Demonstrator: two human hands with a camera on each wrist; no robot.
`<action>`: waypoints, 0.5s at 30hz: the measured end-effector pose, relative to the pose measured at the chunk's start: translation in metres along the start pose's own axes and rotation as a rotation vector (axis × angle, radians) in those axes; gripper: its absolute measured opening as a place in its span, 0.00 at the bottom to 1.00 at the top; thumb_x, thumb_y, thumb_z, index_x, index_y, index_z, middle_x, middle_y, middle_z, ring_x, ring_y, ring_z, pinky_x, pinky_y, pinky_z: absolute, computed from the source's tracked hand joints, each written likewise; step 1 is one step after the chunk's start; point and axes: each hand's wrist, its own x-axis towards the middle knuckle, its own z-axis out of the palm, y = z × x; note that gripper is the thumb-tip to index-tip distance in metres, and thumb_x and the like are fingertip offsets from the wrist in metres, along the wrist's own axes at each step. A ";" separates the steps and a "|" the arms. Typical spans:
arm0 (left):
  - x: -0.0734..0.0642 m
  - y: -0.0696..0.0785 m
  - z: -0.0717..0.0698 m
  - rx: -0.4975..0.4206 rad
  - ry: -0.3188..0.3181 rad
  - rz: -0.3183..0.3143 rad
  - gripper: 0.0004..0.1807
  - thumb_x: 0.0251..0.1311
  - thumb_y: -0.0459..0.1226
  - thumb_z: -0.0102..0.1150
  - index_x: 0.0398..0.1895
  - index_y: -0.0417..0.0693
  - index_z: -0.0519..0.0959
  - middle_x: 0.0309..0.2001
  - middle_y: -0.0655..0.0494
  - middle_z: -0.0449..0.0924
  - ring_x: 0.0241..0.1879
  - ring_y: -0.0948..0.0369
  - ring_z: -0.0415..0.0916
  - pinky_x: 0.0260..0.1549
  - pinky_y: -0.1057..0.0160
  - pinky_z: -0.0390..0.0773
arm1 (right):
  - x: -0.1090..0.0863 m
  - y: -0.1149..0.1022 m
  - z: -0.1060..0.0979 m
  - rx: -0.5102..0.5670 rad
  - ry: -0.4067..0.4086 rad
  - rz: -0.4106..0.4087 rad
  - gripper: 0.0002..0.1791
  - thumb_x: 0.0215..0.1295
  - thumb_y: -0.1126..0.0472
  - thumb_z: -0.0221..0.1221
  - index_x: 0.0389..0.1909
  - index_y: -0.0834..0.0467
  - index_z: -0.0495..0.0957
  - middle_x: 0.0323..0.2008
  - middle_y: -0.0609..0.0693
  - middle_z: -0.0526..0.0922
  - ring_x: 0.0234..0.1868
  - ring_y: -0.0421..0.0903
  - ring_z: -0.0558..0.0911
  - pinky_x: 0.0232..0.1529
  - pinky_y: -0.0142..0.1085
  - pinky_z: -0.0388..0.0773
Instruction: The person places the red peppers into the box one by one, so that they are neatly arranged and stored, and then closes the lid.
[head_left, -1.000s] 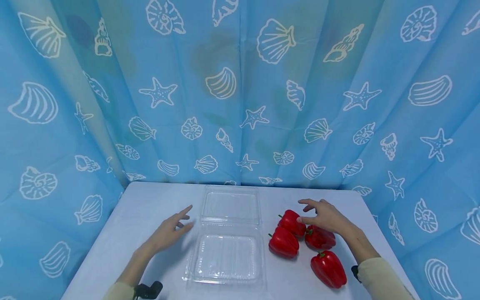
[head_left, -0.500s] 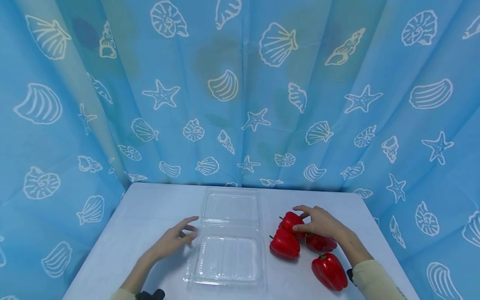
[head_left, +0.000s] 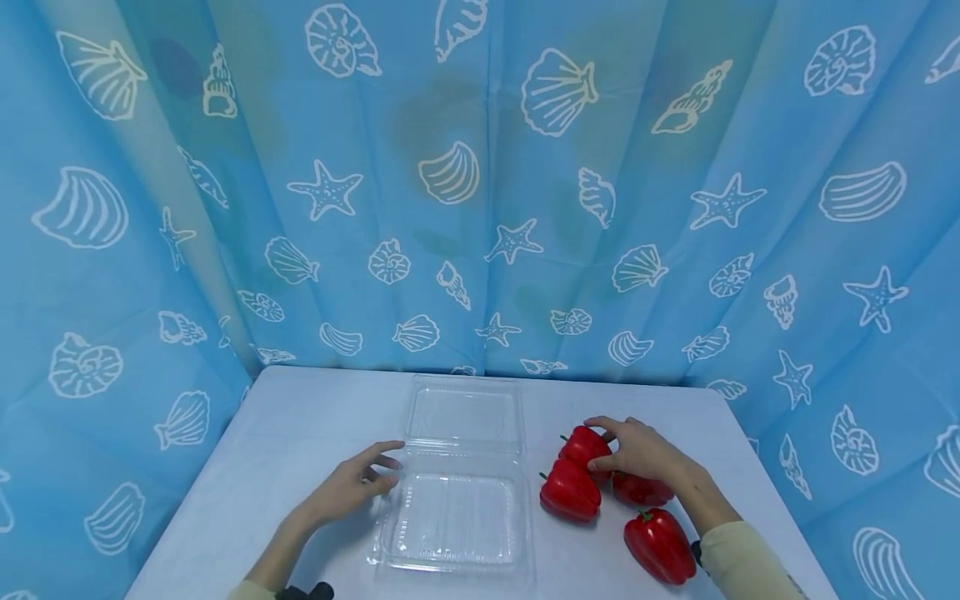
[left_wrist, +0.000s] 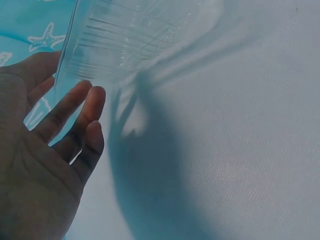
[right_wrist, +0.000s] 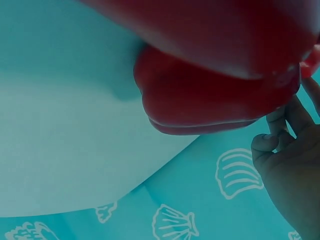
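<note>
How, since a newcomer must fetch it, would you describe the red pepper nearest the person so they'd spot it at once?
Start at the white table, then the clear open container on it. To its right is the near pepper, green stem pointing toward the curtain. It lies lowest in the head view; the other three peppers lie farther back.

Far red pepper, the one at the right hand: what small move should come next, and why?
I'd probably ease the far red pepper slightly straight up. The right hand already has thumb and fingers on either side of it, and in the head view two neighbouring peppers sit close by, so a sideways pull might knock them.
</note>
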 end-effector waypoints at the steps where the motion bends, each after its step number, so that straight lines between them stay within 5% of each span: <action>1: 0.000 0.000 0.000 -0.002 0.002 -0.001 0.30 0.68 0.45 0.61 0.72 0.57 0.68 0.56 0.49 0.81 0.41 0.60 0.81 0.41 0.49 0.80 | 0.000 0.000 0.000 0.001 -0.001 0.004 0.55 0.37 0.48 0.82 0.71 0.42 0.67 0.57 0.55 0.76 0.57 0.56 0.75 0.35 0.46 0.84; 15: 0.000 -0.001 0.001 -0.015 -0.001 -0.009 0.28 0.68 0.45 0.61 0.71 0.56 0.69 0.56 0.49 0.81 0.43 0.58 0.82 0.40 0.51 0.81 | -0.001 -0.002 0.002 -0.020 0.016 -0.005 0.55 0.35 0.48 0.82 0.70 0.44 0.68 0.55 0.54 0.76 0.55 0.54 0.75 0.35 0.46 0.84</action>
